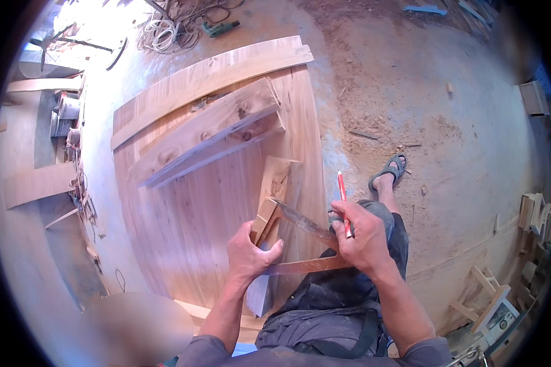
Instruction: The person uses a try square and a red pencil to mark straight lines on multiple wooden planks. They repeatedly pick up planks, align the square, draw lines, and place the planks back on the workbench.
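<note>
Head view: my left hand (249, 254) clamps a rigid, light try square (300, 241) against the board (275, 183); my right hand (362, 238) grips a slim red pencil (343, 199).

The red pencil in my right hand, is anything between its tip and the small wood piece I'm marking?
The red pencil points tip-down inside the right hand, so the hand hides the tip. The metal square lies on the small wood piece beside it.

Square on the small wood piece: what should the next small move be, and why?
Probably bring the pencil tip down to the blade and draw the line. The left hand presses the square onto the wood piece, while the right hand holds the pencil raised with its tip hidden.
</note>
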### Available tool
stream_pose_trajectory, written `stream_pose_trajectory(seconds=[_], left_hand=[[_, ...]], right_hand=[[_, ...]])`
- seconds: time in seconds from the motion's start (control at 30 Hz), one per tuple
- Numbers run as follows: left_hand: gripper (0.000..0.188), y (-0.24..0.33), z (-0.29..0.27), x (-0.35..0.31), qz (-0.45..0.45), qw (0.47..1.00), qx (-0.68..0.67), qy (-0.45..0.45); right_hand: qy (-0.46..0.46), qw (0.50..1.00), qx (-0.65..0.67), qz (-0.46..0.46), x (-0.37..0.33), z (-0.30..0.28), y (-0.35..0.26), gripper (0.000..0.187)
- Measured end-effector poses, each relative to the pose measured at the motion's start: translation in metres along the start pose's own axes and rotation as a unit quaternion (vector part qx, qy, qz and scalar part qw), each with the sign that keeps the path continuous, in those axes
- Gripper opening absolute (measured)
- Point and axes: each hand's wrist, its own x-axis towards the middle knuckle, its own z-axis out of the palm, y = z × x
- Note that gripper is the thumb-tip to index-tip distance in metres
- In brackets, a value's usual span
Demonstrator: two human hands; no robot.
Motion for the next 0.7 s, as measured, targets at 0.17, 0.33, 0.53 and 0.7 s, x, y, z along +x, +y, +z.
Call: stream_pose_trajectory(seconds=[0.17,0.33,0.53,0.7], left_hand=[[0.065,0.021,0.009,0.025,0.057,0.996,0.063,0.042],[0.067,0.045,0.032,0.041,0.105,0.986,0.119,0.048],[0.052,0.025,0.030,0.027,0.057,0.997,0.006,0.061],[0.052,0.011,0.023,0.015,0.015,0.995,-0.032,0.092]], right_hand=[[0.008,0.999,-0.029,0.009,0.003,-0.002,0.001,0.033],[0.032,0.998,-0.041,0.034,0.007,-0.004,0.030,0.028],[0.005,0.993,0.004,0.115,0.009,-0.013,0.046,0.030],[-0.030,0.994,0.002,0.105,0.016,-0.009,0.047,0.027]])
